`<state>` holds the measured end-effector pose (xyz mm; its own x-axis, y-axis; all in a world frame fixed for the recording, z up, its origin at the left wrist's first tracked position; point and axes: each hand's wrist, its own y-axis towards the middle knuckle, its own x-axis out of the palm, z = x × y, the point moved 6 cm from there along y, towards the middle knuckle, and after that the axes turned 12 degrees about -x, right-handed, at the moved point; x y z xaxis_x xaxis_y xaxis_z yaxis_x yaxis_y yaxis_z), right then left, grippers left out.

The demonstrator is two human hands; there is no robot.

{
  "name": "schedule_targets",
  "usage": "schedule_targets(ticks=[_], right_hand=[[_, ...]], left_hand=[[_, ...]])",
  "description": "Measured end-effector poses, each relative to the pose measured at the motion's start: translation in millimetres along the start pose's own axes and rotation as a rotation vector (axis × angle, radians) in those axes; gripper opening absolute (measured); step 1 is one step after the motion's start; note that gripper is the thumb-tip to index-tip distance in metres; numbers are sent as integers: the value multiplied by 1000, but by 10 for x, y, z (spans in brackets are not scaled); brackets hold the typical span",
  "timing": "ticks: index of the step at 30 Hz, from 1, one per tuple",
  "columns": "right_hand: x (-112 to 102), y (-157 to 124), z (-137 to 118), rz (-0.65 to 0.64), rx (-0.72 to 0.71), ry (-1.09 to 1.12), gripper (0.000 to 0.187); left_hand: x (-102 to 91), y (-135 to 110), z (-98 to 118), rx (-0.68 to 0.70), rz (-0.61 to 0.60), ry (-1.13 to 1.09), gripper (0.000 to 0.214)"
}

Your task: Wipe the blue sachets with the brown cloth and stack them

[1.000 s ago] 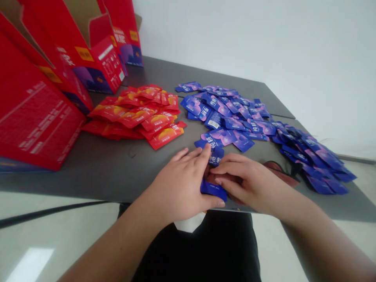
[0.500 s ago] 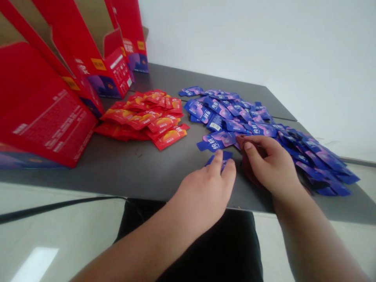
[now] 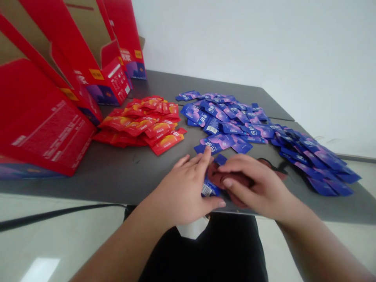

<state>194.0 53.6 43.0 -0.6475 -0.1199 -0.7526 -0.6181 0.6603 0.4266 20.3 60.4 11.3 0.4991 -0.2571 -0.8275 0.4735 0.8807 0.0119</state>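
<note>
Table edge (image 3: pixel 117 199) close | left hand (image 3: pixel 183 188) spread over blue sachet (image 3: pixel 208 188) | right hand (image 3: pixel 260 182) gripping brown item (image 3: pixel 240 179)

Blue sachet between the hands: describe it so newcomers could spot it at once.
On the grey table, find the left hand and right hand near the front edge. Between them is the blue sachet; its barcode by the left thumb sets it apart from the blue pile beyond.

Room, from where I stand: bare grey tabletop (image 3: pixel 117 172) between red cartons (image 3: pixel 48 121) and left hand (image 3: pixel 185 190) | Lane: narrow, between red sachets (image 3: pixel 141 123) and blue sachets (image 3: pixel 229 117), left hand at its near end | Blocked: leftward by cartons, rightward by right hand (image 3: pixel 255 184)
</note>
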Motion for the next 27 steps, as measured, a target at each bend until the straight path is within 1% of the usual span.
schedule_targets(ticks=[1,3,5,9,12,14,16,18,20,21,22,24,25,27], right_hand=[[76,39,-96,-90,-47,37,17],[175,102,-193,-189,-58,37,13],[202,143,-168,-196,8,-24,12],[158,147,27,-155,122,-142,14],[87,120,204,-115,193,-230,15],[17,98,311,-60,249,-307,17],[-72,63,383,24,314,-380,19],[-151,16,379,115,364,-400,23],[-184,-24,280,174,365,-347,27],[-175,-31,198,174,339,-297,26],[-146,-27,105,144,298,-232,24],[-43,-6,-85,9,202,-70,16],[12,3,-166,-72,158,11,12],[86,15,-268,-202,95,130,9]], left_hand=[[0,12,-17,1,-6,-12,129],[5,32,-34,-3,-9,-25,138],[15,43,-38,-21,-12,-23,140],[-5,37,-45,-60,-31,9,132],[-57,-3,-58,-29,-103,40,130],[-96,-35,-88,-26,-158,38,127],[-118,-55,-103,-37,-176,8,120],[-97,-59,-78,-60,-137,-30,119],[-38,-58,-30,-110,-38,-39,124],[-3,-61,-1,-137,25,-26,126],[27,-69,37,-141,90,-6,126],[85,-86,108,-111,159,23,129],[106,-89,128,-89,159,31,132],[134,-81,135,-50,93,39,139]])
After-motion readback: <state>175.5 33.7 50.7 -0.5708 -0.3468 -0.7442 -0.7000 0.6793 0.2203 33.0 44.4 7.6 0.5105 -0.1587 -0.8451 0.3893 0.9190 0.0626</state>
